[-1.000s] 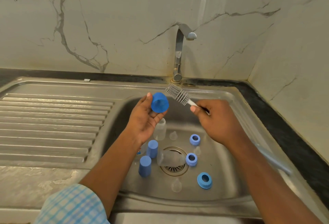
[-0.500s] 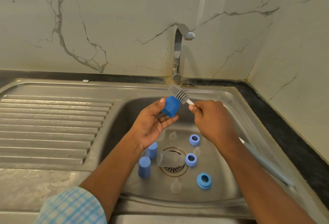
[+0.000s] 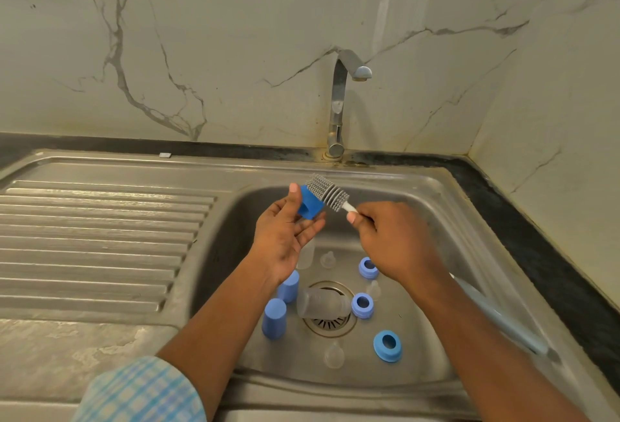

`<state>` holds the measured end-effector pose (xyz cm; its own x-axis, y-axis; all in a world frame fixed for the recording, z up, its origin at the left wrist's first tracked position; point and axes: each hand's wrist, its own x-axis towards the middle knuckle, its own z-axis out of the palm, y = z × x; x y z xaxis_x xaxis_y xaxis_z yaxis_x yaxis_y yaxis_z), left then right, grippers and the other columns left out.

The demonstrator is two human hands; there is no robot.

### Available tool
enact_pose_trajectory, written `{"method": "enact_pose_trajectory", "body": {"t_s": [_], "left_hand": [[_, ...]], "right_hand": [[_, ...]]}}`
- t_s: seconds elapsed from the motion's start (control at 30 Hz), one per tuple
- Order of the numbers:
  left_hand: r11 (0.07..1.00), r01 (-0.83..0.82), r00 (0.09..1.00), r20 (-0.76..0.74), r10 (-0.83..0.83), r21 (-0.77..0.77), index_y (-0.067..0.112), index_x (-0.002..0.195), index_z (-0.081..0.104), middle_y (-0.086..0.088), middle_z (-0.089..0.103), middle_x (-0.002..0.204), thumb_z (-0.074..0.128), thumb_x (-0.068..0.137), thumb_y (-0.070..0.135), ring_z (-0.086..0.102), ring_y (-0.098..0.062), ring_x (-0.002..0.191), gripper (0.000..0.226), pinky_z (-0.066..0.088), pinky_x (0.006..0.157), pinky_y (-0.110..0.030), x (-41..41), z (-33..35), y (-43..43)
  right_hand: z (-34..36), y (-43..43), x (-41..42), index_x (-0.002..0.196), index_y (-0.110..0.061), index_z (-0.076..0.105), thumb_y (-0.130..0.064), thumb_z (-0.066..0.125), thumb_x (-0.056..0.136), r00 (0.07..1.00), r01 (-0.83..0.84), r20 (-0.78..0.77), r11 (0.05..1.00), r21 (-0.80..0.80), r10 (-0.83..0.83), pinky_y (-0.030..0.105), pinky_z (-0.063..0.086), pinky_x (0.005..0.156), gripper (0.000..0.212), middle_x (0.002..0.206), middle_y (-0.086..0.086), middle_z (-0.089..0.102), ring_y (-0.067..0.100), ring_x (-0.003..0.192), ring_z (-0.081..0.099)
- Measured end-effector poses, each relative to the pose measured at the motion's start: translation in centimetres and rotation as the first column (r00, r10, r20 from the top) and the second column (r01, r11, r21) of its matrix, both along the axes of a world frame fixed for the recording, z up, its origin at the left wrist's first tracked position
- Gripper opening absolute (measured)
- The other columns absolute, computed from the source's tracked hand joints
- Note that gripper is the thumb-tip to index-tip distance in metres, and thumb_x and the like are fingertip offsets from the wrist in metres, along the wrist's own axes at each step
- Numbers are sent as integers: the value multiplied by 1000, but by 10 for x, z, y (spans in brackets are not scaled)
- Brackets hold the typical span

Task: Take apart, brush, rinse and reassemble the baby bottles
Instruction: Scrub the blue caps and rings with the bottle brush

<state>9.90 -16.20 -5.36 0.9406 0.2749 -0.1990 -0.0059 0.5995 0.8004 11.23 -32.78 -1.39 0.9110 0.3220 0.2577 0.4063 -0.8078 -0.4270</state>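
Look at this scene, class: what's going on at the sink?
A person is scrubbing baby-bottle parts over a steel sink. The left hand pinches a blue cap, and the right hand grips a brush whose grey bristles press against it. Down in the basin lie a clear bottle across the drain, two more blue caps standing, three blue rings and some clear teats. No water shows at the tap.

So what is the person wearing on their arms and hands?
Both hands are bare: no gloves, rings or watch on the left hand or the right hand. The left arm has a light blue and white checked fabric sleeve near the elbow; the right arm shows no sleeve.
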Motion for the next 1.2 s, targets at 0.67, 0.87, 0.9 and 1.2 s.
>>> {"method": "enact_pose_trajectory", "body": {"t_s": [0.67, 0.87, 0.9, 1.2], "left_hand": [[875, -78, 990, 139, 12, 477, 15, 123, 64, 2, 74, 111, 82, 74, 1, 70, -8, 103, 54, 56, 90, -23, -1, 0, -3], [823, -155, 983, 167, 74, 547, 24, 116, 63, 8, 72, 109, 82, 75, 2, 69, -1, 100, 50, 55, 84, -15, -1, -2, -5], [817, -170, 981, 171, 88, 551, 23, 116, 64, 8, 72, 109, 82, 76, 3, 68, 0, 100, 48, 54, 85, -14, 0, -2, -4], [754, -150, 976, 217, 10, 639, 16, 123, 63, 1, 68, 118, 81, 73, -6, 66, -10, 109, 57, 55, 84, -18, 0, -6, -9]], "right_hand": [[7, 2, 0, 62, -24, 44, -38, 47, 101, 993, 117, 30, 993, 0, -116, 30, 25, 49, 41, 56, -5, 45, 16, 55, 45], [10, -5, 0, 66, -22, 52, -36, 48, 101, 999, 33, -20, 999, 16, -33, 30, 27, 48, 38, 56, -3, 48, 16, 53, 45], [10, -2, -4, 64, -25, 49, -37, 48, 101, 999, -16, -32, 1000, -8, 16, 29, 27, 48, 39, 55, -4, 47, 13, 51, 43], [6, -5, 6, 66, -17, 52, -34, 49, 100, 984, 175, 35, 984, 21, -175, 31, 25, 49, 39, 57, -3, 47, 20, 56, 46]]}}
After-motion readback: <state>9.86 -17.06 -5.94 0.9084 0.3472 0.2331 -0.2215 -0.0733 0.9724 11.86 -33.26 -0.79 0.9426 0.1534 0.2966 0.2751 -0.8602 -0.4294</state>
